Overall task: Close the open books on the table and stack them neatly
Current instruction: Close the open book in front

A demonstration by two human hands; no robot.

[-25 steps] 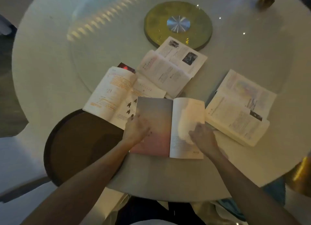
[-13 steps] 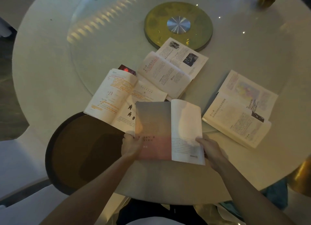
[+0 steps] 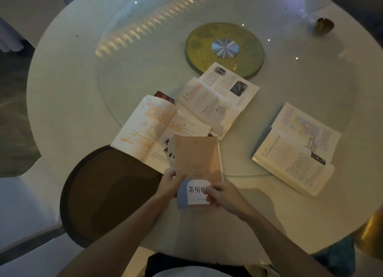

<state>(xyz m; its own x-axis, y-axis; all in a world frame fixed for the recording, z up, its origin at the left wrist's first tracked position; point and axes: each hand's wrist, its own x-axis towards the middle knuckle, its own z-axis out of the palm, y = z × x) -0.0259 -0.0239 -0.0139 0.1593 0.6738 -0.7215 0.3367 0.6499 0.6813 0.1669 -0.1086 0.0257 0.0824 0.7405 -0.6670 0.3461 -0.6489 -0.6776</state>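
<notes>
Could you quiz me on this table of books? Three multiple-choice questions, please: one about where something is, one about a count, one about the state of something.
1. Where is the gold disc?
A. Near the middle of the table, beyond the books
B. Under the person's hands
C. On the chair

2. How many books lie open on the table?
A. One
B. Three
C. Five

3. What state is the book in the hands in?
A. Wide open
B. Torn in half
C. Closed, cover up

Answers:
1. A: the disc sits mid-table, with the far open book overlapping its near edge.
2. B: the far one, the orange-highlighted open book and the open book on the right all show their pages.
3. C: only its cover shows, with the left hand and right hand holding its near end.
</notes>
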